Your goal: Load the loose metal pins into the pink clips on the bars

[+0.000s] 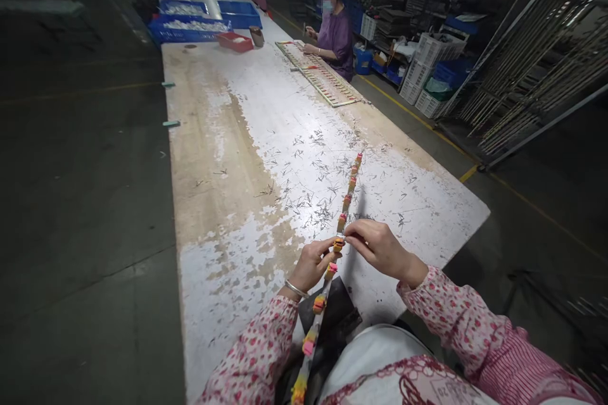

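Note:
A long thin rod point(342, 215) strung with several small pink, orange and yellow pieces slants from my lap up over the table. My left hand point(311, 264) is curled round the rod about halfway along, a metal bangle on the wrist. My right hand point(377, 245) pinches the rod just above it, fingertips pressed on a small orange piece point(338, 243). Both forearms are in floral sleeves. The rod's lower end runs out of view by my knees.
The long worn white table point(247, 139) carries scattered thin metal slivers point(313, 196). Farther along, a person in purple point(335, 28) sits at a long rack point(320, 73). Blue trays point(190, 25) and a red tray point(235, 42) stand at the far end. Metal racks point(536, 76) lean right.

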Demonstrator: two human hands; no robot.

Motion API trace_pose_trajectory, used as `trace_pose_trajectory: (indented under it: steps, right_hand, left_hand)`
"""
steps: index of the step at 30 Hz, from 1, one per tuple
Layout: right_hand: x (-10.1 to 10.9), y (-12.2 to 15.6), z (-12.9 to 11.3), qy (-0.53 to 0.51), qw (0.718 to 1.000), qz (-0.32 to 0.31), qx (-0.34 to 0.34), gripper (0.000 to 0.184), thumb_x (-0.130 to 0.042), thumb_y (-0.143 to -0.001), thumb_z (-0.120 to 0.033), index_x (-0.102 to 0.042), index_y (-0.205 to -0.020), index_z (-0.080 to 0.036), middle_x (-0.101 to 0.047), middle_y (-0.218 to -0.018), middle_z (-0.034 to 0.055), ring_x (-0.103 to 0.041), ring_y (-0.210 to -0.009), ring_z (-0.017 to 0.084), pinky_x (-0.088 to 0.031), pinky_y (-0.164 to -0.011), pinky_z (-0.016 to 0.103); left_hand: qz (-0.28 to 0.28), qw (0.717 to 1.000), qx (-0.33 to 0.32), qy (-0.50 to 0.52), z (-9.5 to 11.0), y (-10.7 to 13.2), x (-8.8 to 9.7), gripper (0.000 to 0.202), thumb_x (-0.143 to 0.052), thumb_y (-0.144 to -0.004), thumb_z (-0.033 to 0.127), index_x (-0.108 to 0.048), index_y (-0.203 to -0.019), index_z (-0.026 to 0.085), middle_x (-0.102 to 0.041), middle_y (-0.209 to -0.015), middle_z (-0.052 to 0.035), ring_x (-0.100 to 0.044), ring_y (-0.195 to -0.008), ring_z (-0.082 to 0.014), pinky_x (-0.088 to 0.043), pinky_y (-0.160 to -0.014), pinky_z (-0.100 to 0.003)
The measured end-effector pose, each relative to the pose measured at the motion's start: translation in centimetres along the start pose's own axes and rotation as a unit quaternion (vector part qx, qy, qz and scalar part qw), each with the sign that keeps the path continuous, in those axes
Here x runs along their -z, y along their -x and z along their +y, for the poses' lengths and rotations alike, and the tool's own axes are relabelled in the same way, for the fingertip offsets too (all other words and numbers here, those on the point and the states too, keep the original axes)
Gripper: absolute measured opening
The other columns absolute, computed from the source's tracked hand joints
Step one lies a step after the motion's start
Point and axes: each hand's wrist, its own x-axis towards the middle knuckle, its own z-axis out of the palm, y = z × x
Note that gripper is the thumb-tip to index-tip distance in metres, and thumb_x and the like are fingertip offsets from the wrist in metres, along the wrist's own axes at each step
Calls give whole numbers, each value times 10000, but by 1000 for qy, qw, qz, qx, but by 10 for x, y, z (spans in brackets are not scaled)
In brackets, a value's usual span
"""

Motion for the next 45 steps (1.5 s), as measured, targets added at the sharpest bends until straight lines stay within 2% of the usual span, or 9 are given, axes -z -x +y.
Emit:
trace_pose_trajectory:
  steps: [11,15,18,21,26,30,36,40,45]
  right_hand:
    - [-4,-3,-2,24,998,-20,49,167,-444,-957,-256,-582,-923,-168,-659,-834,71,-595,-782,173,-470,-723,304]
    - [-6,4,17,-67,996,48,-23,204,-485,-942,-324,-608,-1011,-177,-675,-917,73,-621,-820,162,-488,-721,281]
    - [-30,20,65,-115,971,90,-187,231,-449,-946,-334,-610,-958,-168,-668,-834,39,-615,-690,125,-481,-630,238]
    - [-73,40,122,-31,941,-20,-337,189,-468,-911,-271,-613,-872,-156,-655,-771,17,-603,-680,117,-462,-633,217]
    - [-137,63,172,35,920,-97,-379,118,-597,-804,-190,-614,-903,-129,-641,-863,66,-578,-839,169,-429,-761,259]
    - [-155,69,177,56,922,-138,-359,150,-582,-832,-179,-581,-977,-141,-583,-1059,114,-547,-951,194,-403,-817,273]
    - [-147,73,177,28,930,-158,-331,93,-478,-887,-135,-570,-881,-144,-593,-1008,116,-552,-924,190,-408,-801,283]
    - [-124,70,159,-27,935,-147,-320,196,-378,-940,-198,-558,-904,-131,-621,-868,78,-578,-769,148,-455,-724,275]
    - [-78,43,96,-379,881,-114,-259,288,-497,-905,-407,-559,-950,-129,-583,-731,5,-539,-568,91,-472,-557,233]
  left_hand:
    - [-5,998,10,68,1,0,1,173,-571,-840,243,-709,-885,148,-680,-708,-24,-596,-609,-136,-473,-646,-245]
    - [-7,990,62,123,0,2,7,267,-571,-837,293,-700,-1019,146,-728,-907,-75,-655,-768,-186,-507,-747,-293]
    - [6,980,115,162,-6,8,13,313,-581,-823,337,-700,-1044,150,-724,-1007,-97,-659,-895,-230,-508,-827,-341]
    - [36,958,172,225,-16,17,18,362,-624,-791,378,-693,-1058,143,-710,-1039,-107,-649,-907,-239,-521,-798,-341]
    - [110,912,248,308,-29,35,23,439,-701,-752,379,-654,-1110,129,-683,-1086,-117,-623,-936,-223,-505,-798,-300]
    - [167,893,267,322,-25,43,27,481,-718,-749,388,-614,-1154,151,-643,-1187,-114,-619,-931,-193,-497,-814,-283]
    - [245,868,273,334,-18,75,31,519,-617,-778,575,-596,-1116,182,-647,-1162,-123,-654,-938,-213,-527,-807,-324]
    - [222,876,268,335,-8,104,34,477,-606,-820,516,-585,-1152,176,-630,-1205,-130,-597,-1116,-253,-454,-983,-381]
    - [118,925,237,272,-6,102,48,445,-568,-864,450,-582,-1216,178,-605,-1267,-130,-543,-1193,-269,-400,-1038,-412]
